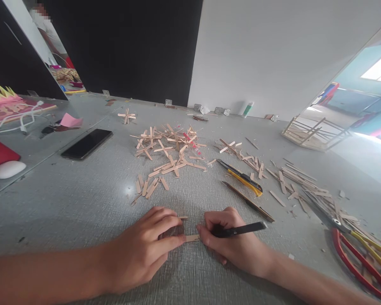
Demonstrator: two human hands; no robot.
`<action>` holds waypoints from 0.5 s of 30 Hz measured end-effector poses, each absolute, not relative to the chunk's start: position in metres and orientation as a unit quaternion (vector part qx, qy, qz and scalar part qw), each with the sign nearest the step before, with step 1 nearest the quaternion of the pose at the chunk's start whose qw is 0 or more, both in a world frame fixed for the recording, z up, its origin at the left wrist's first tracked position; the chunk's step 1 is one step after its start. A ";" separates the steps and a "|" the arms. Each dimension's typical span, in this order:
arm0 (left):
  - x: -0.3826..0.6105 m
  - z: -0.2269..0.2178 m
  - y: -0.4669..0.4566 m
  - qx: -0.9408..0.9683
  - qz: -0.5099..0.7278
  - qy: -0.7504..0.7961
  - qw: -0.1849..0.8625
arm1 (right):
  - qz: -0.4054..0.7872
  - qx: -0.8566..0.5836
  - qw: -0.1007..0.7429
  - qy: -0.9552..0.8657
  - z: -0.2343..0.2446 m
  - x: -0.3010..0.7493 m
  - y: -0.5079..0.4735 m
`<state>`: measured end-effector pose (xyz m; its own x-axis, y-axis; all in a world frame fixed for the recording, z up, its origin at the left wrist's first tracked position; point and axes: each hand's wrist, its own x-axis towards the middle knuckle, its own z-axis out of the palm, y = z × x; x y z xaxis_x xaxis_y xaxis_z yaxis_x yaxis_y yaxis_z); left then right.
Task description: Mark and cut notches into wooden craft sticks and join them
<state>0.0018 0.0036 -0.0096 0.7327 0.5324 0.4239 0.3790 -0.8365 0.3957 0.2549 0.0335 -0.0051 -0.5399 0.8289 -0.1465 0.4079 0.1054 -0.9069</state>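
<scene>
My left hand (149,248) lies low on the grey table, its fingertips pinching a short wooden craft stick (192,238) flat against the surface. Dark marks or a small notch show near that stick's right end. A second pale stick end (183,217) sticks out by my left index finger. From the right, my right hand (231,237) grips a slim black pen-like tool (244,230), back end pointing right. Its tip is hidden behind the fingers at the stick, so I cannot tell whether it is a pen or a blade.
Crossed craft sticks (165,146) lie beyond my hands, with loose short pieces (150,186) nearer. Rightward are a yellow box cutter (243,178), a narrow dark strip (247,201), wood scraps (314,186) and red-yellow scissors (346,241). A phone (87,144) rests left; upright panels (241,51) border the back.
</scene>
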 end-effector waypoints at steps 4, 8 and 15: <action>0.001 -0.013 0.002 0.921 0.259 0.252 0.148 | 0.532 -0.432 0.233 -0.690 -0.009 0.253 0.034; 0.001 -0.013 0.004 0.921 0.266 0.251 0.137 | 0.533 -0.443 0.230 -0.683 -0.011 0.250 0.034; 0.000 -0.014 0.003 0.921 0.264 0.251 0.139 | 0.530 -0.450 0.217 -0.685 -0.009 0.250 0.034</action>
<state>-0.0002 0.0026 -0.0143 0.7336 0.5364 0.4172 0.3896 -0.8351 0.3884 0.2499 0.0337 -0.0087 -0.5007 0.8466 -0.1805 0.3867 0.0322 -0.9217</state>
